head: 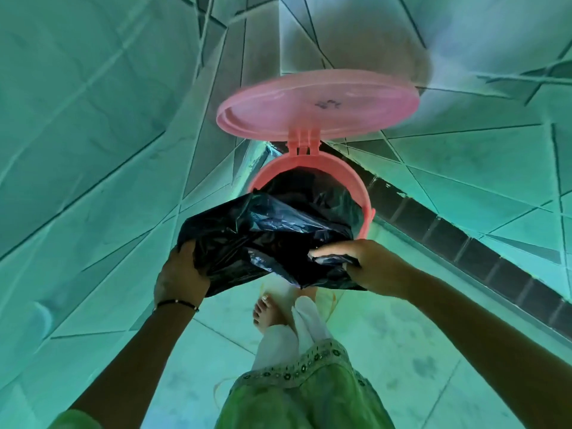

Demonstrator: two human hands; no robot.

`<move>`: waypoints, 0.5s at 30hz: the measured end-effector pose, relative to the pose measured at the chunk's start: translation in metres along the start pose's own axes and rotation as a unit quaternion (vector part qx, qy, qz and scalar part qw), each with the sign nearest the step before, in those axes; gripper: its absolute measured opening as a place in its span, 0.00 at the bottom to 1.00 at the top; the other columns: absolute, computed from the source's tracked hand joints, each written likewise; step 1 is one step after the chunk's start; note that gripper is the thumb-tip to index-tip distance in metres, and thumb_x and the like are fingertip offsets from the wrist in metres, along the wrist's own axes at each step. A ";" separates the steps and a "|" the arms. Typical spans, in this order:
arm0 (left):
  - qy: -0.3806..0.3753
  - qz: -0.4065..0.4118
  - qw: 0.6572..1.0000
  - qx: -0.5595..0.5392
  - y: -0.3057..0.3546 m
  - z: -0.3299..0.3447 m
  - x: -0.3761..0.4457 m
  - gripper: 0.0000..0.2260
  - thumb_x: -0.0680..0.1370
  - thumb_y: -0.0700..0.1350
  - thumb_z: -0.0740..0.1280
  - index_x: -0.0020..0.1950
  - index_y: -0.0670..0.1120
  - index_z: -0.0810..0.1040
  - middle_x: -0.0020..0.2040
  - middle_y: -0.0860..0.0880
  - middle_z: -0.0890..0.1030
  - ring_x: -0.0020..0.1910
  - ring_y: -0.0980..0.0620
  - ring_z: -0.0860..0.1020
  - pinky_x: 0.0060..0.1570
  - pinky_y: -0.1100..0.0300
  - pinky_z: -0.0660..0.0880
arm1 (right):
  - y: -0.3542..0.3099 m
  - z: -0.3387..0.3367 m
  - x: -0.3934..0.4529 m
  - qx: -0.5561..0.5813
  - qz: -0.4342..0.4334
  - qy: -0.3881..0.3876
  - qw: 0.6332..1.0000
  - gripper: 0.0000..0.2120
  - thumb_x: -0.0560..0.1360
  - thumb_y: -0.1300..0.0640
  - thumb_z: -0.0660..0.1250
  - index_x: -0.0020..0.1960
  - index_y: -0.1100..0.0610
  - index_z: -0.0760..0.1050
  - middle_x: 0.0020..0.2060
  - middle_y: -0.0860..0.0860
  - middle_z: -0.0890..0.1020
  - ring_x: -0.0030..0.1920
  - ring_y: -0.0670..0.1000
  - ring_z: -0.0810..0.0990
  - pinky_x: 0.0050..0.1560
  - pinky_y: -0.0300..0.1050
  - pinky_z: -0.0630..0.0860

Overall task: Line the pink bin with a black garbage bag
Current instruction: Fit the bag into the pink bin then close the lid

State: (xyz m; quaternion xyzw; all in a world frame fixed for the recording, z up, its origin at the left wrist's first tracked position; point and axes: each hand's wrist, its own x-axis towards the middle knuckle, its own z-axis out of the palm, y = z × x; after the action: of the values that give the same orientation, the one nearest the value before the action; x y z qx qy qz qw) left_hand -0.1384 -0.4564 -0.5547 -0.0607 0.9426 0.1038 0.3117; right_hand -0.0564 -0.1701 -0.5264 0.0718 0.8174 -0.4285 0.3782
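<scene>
The pink bin (343, 171) stands on the floor ahead of me, its round hinged lid (315, 103) swung up and open behind it. A black garbage bag (266, 230) hangs partly inside the bin's mouth, with its crumpled upper part bunched over the near rim. My left hand (181, 274) grips the bag's left edge. My right hand (362, 261) pinches the bag's right edge near the bin's front. The bin's near rim and body are hidden by the bag.
Tiled walls close in on the left and behind the bin. A dark strip (464, 243) runs along the foot of the right wall. My bare foot (269, 311) and green garment (297, 391) are just below the bag.
</scene>
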 end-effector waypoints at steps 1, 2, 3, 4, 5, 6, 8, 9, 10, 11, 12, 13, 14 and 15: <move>-0.007 -0.004 1.000 -0.002 -0.001 0.001 0.001 0.25 0.72 0.34 0.63 0.69 0.43 0.68 0.61 0.34 0.74 0.58 0.31 0.73 0.57 0.39 0.72 | 0.010 -0.003 0.008 0.016 0.020 0.040 0.999 0.31 0.71 0.74 0.55 0.63 0.46 0.75 0.58 0.45 0.80 0.35 0.44 0.80 0.35 0.36 0.74; -0.011 -0.008 1.000 -0.005 -0.002 0.002 0.002 0.25 0.72 0.34 0.63 0.69 0.43 0.68 0.61 0.34 0.74 0.58 0.31 0.73 0.57 0.40 0.72 | 0.025 -0.009 0.015 0.036 0.064 0.110 0.991 0.29 0.71 0.74 0.56 0.61 0.48 0.77 0.57 0.49 0.81 0.41 0.49 0.81 0.41 0.42 0.76; -0.014 -0.008 1.000 -0.007 -0.002 0.003 0.004 0.24 0.72 0.34 0.63 0.68 0.43 0.69 0.61 0.35 0.74 0.57 0.32 0.74 0.56 0.41 0.73 | 0.041 -0.018 0.021 0.054 0.129 0.184 0.973 0.26 0.71 0.73 0.58 0.59 0.51 0.78 0.54 0.53 0.82 0.44 0.52 0.81 0.45 0.45 0.76; -0.014 -0.002 1.000 -0.006 -0.002 0.003 0.004 0.21 0.71 0.35 0.63 0.65 0.42 0.71 0.60 0.36 0.74 0.55 0.32 0.75 0.54 0.41 0.74 | 0.056 -0.025 0.025 0.057 0.203 0.238 0.948 0.21 0.71 0.71 0.60 0.56 0.52 0.79 0.50 0.55 0.84 0.43 0.54 0.81 0.45 0.47 0.78; -0.013 0.009 1.000 -0.002 -0.002 0.003 0.005 0.19 0.71 0.35 0.64 0.62 0.41 0.73 0.59 0.36 0.74 0.52 0.32 0.76 0.52 0.42 0.75 | 0.064 -0.030 0.025 0.049 0.265 0.264 0.926 0.16 0.72 0.67 0.62 0.54 0.54 0.80 0.46 0.57 0.84 0.41 0.56 0.81 0.43 0.49 0.79; -0.014 0.021 1.000 0.004 -0.001 0.005 0.006 0.19 0.71 0.35 0.64 0.61 0.41 0.73 0.58 0.37 0.74 0.51 0.32 0.76 0.51 0.42 0.75 | 0.065 -0.031 0.025 0.020 0.297 0.261 0.918 0.13 0.72 0.65 0.63 0.54 0.55 0.79 0.44 0.58 0.84 0.39 0.56 0.80 0.42 0.51 0.79; -0.011 0.031 0.999 0.017 0.001 0.007 0.008 0.22 0.71 0.36 0.64 0.66 0.42 0.71 0.60 0.36 0.73 0.53 0.31 0.76 0.53 0.41 0.74 | 0.045 -0.022 0.024 -0.078 0.242 0.185 0.949 0.18 0.73 0.64 0.62 0.62 0.54 0.74 0.50 0.58 0.83 0.44 0.57 0.80 0.45 0.49 0.78; -0.007 0.026 0.999 0.024 0.002 0.008 0.009 0.23 0.72 0.37 0.64 0.68 0.42 0.69 0.62 0.35 0.72 0.54 0.30 0.75 0.54 0.40 0.73 | 0.031 -0.011 0.024 -0.106 0.181 0.140 0.968 0.23 0.73 0.64 0.62 0.67 0.51 0.71 0.54 0.57 0.82 0.48 0.57 0.80 0.48 0.48 0.77; -0.005 0.016 0.999 0.032 0.003 0.009 0.010 0.23 0.73 0.37 0.64 0.68 0.43 0.68 0.62 0.35 0.72 0.55 0.30 0.75 0.54 0.39 0.73 | 0.013 0.002 0.023 -0.112 0.120 0.101 0.981 0.26 0.73 0.65 0.61 0.69 0.48 0.68 0.57 0.56 0.81 0.49 0.55 0.80 0.47 0.45 0.77; -0.008 0.005 0.999 0.040 0.002 0.011 0.011 0.24 0.73 0.38 0.64 0.69 0.43 0.67 0.62 0.35 0.72 0.55 0.30 0.74 0.55 0.39 0.72 | -0.001 0.014 0.022 -0.099 0.075 0.065 0.990 0.29 0.73 0.66 0.60 0.70 0.46 0.67 0.57 0.54 0.81 0.46 0.52 0.80 0.43 0.41 0.76; -0.012 -0.004 0.999 0.045 0.001 0.011 0.012 0.24 0.73 0.38 0.64 0.69 0.43 0.66 0.62 0.35 0.72 0.56 0.30 0.74 0.55 0.39 0.72 | -0.008 0.024 0.024 -0.092 0.045 0.048 0.994 0.29 0.73 0.67 0.59 0.70 0.45 0.67 0.56 0.54 0.82 0.42 0.50 0.78 0.38 0.38 0.72; -0.015 -0.011 0.999 0.047 -0.001 0.012 0.014 0.23 0.73 0.39 0.64 0.69 0.43 0.66 0.61 0.35 0.72 0.56 0.30 0.74 0.56 0.39 0.72 | -0.009 0.026 0.028 -0.080 0.039 0.060 0.994 0.28 0.73 0.66 0.60 0.70 0.47 0.67 0.53 0.55 0.83 0.37 0.49 0.77 0.35 0.38 0.70; -0.020 -0.018 0.998 0.048 -0.003 0.014 0.016 0.23 0.74 0.39 0.64 0.68 0.42 0.67 0.61 0.35 0.73 0.57 0.31 0.74 0.56 0.40 0.72 | -0.003 0.021 0.033 -0.053 0.066 0.101 0.991 0.26 0.74 0.65 0.61 0.69 0.49 0.68 0.49 0.57 0.83 0.35 0.49 0.76 0.34 0.39 0.70; -0.024 -0.021 0.998 0.051 -0.006 0.015 0.019 0.22 0.74 0.40 0.64 0.67 0.41 0.68 0.60 0.35 0.75 0.56 0.31 0.75 0.56 0.41 0.73 | 0.007 0.011 0.038 -0.017 0.118 0.159 0.980 0.22 0.75 0.64 0.62 0.68 0.53 0.69 0.47 0.58 0.83 0.35 0.50 0.76 0.36 0.41 0.71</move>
State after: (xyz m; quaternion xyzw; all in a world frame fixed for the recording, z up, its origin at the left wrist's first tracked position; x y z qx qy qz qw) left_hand -0.1435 -0.4593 -0.5790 -0.0616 0.9374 0.0507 0.3390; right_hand -0.0740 -0.1815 -0.5602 0.2283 0.8602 -0.3499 0.2923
